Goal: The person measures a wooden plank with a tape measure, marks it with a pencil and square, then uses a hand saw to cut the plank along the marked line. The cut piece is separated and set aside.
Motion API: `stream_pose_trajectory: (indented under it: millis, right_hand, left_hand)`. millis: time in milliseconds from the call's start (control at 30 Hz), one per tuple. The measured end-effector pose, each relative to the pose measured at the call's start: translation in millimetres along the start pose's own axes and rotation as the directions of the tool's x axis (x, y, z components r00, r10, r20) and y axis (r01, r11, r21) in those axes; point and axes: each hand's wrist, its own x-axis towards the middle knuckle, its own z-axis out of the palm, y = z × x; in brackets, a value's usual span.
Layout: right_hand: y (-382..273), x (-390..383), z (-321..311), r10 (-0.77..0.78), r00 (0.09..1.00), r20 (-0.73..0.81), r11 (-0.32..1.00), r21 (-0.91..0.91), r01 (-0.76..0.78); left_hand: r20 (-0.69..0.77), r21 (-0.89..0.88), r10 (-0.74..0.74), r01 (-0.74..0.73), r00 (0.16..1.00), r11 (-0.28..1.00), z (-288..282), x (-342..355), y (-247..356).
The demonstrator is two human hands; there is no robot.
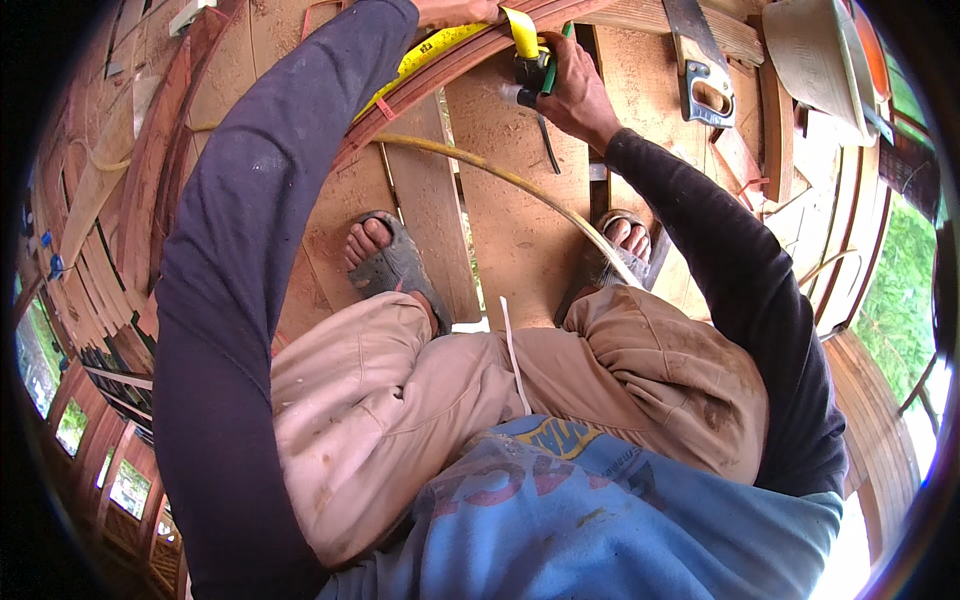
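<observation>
My right hand [580,95] is closed around a black tape measure [530,72] and also holds a slim green pencil or marker [549,76]. The tape's yellow blade [432,52] runs along a bundle of long reddish wooden strips [440,80], then bends down to the case. At the top edge my left hand [455,12] is partly cut off. Its fingertips press together at the blade's bend, on the strips. Below the case dangles a dark strap [549,145].
A handsaw [706,92] lies at the upper right, beside a pale basin [820,65]. A yellowish hose or cable [500,170] crosses the plank floor [525,250] between my sandalled feet. Gaps show between planks. More long boards [165,170] lean at the left.
</observation>
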Motion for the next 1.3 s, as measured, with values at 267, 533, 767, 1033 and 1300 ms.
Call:
stream_pose_trajectory:
  millis: [267,533,767,1033,1300]
  right_hand:
    - [-10.0,5.0,-30.2,0.072,0.988,0.133,0.979,0.178,-0.096]
    - [-33.7,-18.4,-93.1,0.04,0.843,0.536,0.62,0.649,-0.441]
    - [-25.2,-15.3,-90.8,0.046,0.793,0.607,0.394,0.719,-0.573]
    - [-51.5,-13.9,-59.3,0.187,0.64,0.746,0.208,0.607,-0.767]
    - [-82.8,-6.9,-61.2,0.095,0.612,0.786,0.147,0.597,-0.789]
  left_hand:
    - [-0.064,0.053,0.047,-0.044,0.997,0.998,-5.5,-20.2,3.8]
    - [0.087,-0.385,-0.068,0.097,0.994,0.918,-3.4,-101.0,20.6]
    - [0.301,-0.508,-0.146,0.288,0.942,0.811,11.7,-144.9,40.3]
    - [0.321,-0.31,-0.197,0.299,0.927,0.903,-18.9,-171.2,35.1]
    - [0.211,-0.189,-0.129,0.17,0.969,0.967,-19.3,-173.2,52.9]
